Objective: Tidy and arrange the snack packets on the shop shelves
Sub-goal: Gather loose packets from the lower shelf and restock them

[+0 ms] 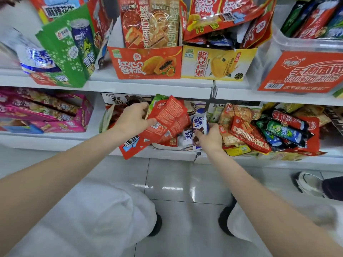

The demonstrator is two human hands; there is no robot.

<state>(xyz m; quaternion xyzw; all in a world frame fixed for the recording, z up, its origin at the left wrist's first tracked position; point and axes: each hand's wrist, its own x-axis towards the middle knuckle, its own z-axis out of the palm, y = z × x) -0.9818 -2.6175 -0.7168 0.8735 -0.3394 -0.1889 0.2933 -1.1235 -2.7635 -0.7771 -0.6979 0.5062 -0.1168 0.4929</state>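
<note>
Red foil, glossy and crinkled: a fanned bunch of flat red snack packets point(167, 119) gripped in the left hand point(132, 118), thumb across the front, fingers curled behind, raised in front of the lower white shelf point(167, 154). Light, limp, slippery against one another; likely to slide apart unless pinched near the stiffer sealed edges. Lower down, right hand point(210, 138) reaching into the loose heap, fingers curled onto small white-and-blue packets with brown chocolate pictures point(198, 125); seemingly pinching 1, though hard to tell for sure. Contents probably brittle, so best taken by the seams, not squeezed at the middle. Just right, a jumbled pile of orange, red and dark blue packets point(263, 128) overhanging the shelf lip, prone to slipping off.
</note>
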